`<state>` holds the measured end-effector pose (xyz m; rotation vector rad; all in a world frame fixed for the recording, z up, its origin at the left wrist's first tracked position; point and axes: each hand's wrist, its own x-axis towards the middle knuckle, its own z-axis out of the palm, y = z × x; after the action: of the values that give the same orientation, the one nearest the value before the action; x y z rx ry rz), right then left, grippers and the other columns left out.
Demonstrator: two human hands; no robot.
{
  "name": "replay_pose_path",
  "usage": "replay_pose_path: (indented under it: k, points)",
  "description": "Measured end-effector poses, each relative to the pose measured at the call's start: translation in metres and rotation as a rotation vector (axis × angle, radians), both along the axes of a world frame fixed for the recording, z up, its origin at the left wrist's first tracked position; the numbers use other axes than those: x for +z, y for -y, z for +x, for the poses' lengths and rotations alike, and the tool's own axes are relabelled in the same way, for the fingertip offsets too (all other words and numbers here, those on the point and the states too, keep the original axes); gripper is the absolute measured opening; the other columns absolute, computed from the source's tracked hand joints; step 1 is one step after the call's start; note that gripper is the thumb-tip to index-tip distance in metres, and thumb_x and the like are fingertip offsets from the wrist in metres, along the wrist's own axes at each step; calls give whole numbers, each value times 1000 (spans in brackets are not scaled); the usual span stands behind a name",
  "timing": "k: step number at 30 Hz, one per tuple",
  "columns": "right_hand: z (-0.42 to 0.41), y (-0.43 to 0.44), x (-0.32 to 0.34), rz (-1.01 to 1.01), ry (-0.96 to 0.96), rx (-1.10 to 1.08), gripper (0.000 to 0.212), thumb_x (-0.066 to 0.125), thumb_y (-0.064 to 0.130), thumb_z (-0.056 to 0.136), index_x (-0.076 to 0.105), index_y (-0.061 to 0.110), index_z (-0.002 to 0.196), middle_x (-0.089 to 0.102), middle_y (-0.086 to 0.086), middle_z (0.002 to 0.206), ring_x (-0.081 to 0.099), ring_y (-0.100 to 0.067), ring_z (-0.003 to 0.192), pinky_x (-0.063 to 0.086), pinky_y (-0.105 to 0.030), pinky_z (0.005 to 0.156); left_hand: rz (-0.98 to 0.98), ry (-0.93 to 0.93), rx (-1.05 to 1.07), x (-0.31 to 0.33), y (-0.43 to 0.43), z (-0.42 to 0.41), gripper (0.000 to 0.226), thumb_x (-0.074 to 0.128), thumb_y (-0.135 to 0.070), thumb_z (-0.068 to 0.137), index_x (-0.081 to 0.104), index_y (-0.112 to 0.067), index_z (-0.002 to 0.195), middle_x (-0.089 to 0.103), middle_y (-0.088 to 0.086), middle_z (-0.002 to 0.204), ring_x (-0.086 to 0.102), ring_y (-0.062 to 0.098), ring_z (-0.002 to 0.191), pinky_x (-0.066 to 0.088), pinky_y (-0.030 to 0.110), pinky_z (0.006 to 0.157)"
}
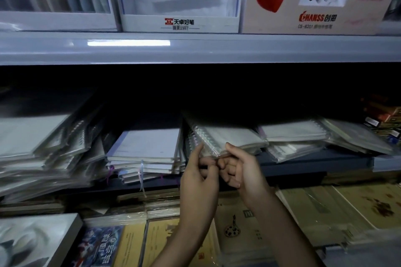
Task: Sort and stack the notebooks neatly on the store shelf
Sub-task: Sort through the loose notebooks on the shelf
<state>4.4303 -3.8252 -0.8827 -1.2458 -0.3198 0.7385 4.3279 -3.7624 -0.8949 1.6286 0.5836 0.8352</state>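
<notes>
I have both hands on one plastic-wrapped spiral notebook (227, 136) at the front of the middle shelf (303, 161). My left hand (198, 172) pinches its near corner by the wire binding, thumb up against the coils. My right hand (240, 171) grips the near edge just beside it, thumb on top and fingers curled under. The notebook lies up and away from both hands, resting tilted on the pile beneath. Its bound edge runs diagonally back and to the left, so it sits skewed to the shelf front. The squared stack of white notebooks (145, 147) is just to the left and another loose pile (293, 131) is to the right. I judge the next move turns on swinging that bound edge square. The left hand, nearest the coils, looks best placed to steer it.
</notes>
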Motion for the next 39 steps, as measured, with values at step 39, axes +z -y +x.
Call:
replay_pose_path:
  k: [39]
  points:
    - [58,175,5,-269,227,-659,6,64,10,98,69,10,96,70,-4,68,61,-9,49,42,-21,43,1187,-103,142,-9,93,170,53,72,-7,83,62,-15,135,63,8,123,57,30,112,46,50,99]
